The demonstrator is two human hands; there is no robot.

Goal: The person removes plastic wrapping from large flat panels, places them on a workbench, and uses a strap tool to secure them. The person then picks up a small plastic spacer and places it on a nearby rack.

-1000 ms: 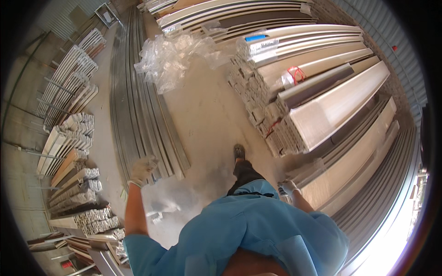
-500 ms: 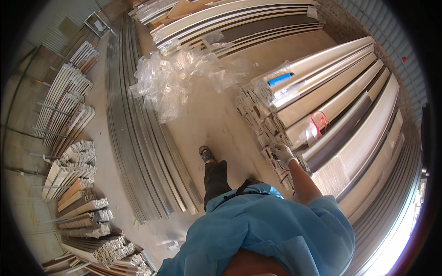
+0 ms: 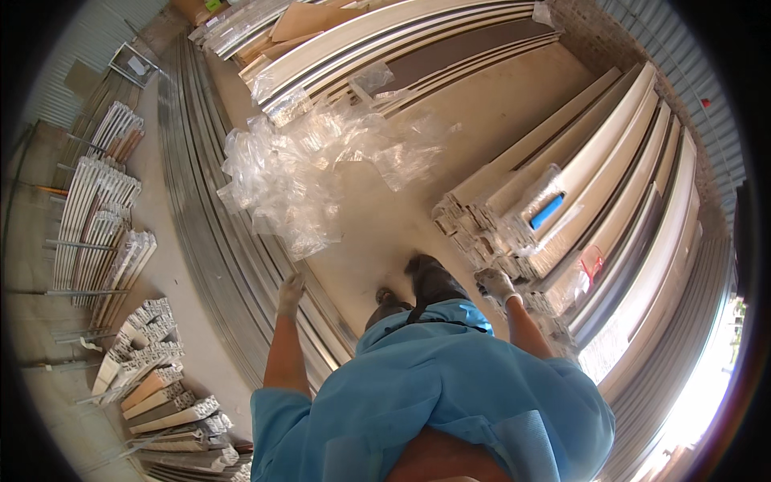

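My right hand (image 3: 495, 285), in a pale work glove, is beside the cut ends of a stack of long profiles (image 3: 474, 229). Its fingers are curled, with a small dark shape at them that I cannot make out. On the other side, my left hand (image 3: 291, 294), also gloved, hangs over long dark grey strips (image 3: 213, 217) on the floor. It is too blurred to show how its fingers lie. A blue roll-like object (image 3: 548, 211) rests on plastic wrap on the stack, and a red strap or cord (image 3: 593, 266) lies farther right.
Crumpled clear plastic film (image 3: 293, 181) covers floor ahead. Beyond it lies another pile of long boards (image 3: 474, 60). Racks of bundled profiles (image 3: 96, 201) line the left wall, their ends sticking out. Concrete floor (image 3: 361, 233) shows between the strips and the right stack.
My left arm has come into view on the left. I have stepped forward, and the plastic film and stacks sit lower in view. My right hand stays beside the profile ends.
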